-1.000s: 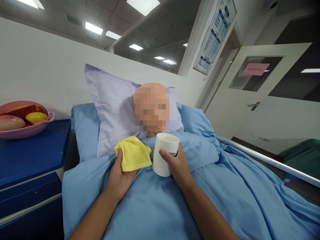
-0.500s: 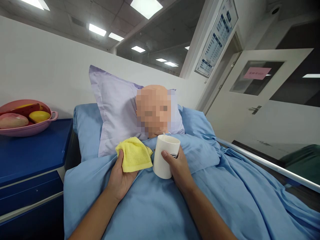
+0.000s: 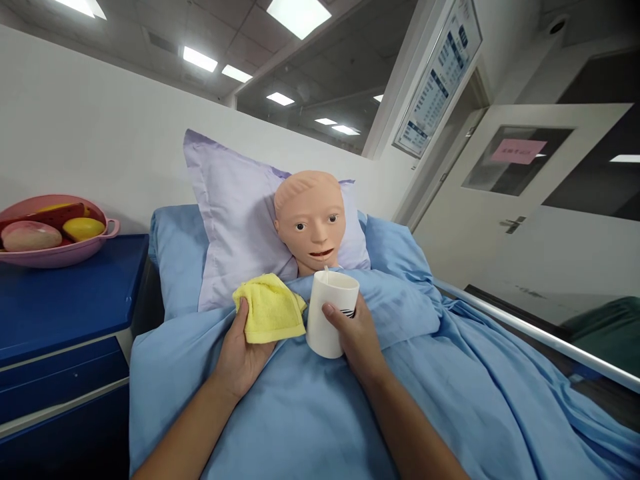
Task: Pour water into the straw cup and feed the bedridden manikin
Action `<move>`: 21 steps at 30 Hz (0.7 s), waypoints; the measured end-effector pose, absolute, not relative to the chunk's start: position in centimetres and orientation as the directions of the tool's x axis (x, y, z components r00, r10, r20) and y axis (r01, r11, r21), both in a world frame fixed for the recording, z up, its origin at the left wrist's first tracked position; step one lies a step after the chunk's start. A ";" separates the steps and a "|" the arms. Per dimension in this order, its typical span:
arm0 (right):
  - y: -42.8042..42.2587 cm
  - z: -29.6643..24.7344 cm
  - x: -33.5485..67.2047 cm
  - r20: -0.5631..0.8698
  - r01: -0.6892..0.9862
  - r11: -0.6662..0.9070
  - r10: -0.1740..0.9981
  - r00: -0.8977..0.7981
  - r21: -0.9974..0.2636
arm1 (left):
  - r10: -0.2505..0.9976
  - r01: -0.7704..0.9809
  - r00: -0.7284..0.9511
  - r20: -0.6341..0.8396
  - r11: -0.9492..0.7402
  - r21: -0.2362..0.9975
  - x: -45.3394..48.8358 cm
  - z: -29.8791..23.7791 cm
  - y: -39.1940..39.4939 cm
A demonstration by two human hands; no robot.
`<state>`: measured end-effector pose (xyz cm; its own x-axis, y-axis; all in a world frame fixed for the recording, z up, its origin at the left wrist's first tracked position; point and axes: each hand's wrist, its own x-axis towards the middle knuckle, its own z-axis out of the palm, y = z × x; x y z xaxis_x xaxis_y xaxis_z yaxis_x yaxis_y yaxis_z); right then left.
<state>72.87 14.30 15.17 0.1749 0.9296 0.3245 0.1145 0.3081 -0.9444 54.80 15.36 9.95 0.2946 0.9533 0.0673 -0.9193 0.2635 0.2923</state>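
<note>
My left hand (image 3: pixel 246 363) holds a folded yellow towel (image 3: pixel 273 310), thumb on top and fingers hidden beneath it. In my right hand (image 3: pixel 361 333) is a white mug (image 3: pixel 325 320) with dark stripes, gripped around its side and tilted a little. A thin pale straw (image 3: pixel 326 273) sticks up from the mug, its top close below the mouth of a mannequin head (image 3: pixel 310 213). The mannequin lies propped on a lilac pillow (image 3: pixel 235 220), its body under a blue quilt (image 3: pixel 300 420). Towel and mug are side by side above the quilt.
A blue bedside cabinet (image 3: pixel 75 300) stands at left, bearing a pink basket (image 3: pixel 65 257) of fruit. Along the bed's right side runs a metal rail (image 3: pixel 540 340). A white door (image 3: pixel 460 220) stands at the right; a wall is behind the pillow.
The view has shifted slightly, so the background sits a little further right. Both hands keep their hold on the towel and the mug, with hardly any movement.
</note>
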 end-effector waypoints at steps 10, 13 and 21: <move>14.6 14.7 73.1 0.325 0.112 0.310 0.931 0.167 -0.944 | 0.956 -0.914 0.287 0.061 0.254 0.318 54.8 10.0 15.3; 14.6 14.7 73.2 0.321 0.098 0.308 0.934 0.160 -0.946 | 0.960 -0.912 0.274 0.052 0.243 0.330 54.9 10.2 15.2; 14.5 15.0 73.1 0.311 0.103 0.298 0.937 0.158 -0.949 | 0.956 -0.914 0.285 0.072 0.248 0.320 54.8 10.0 15.3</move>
<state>73.07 14.45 15.00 0.1582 0.9370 0.3115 0.1028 0.2981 -0.9490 54.78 15.32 9.97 0.2846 0.9560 0.0717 -0.9144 0.2483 0.3197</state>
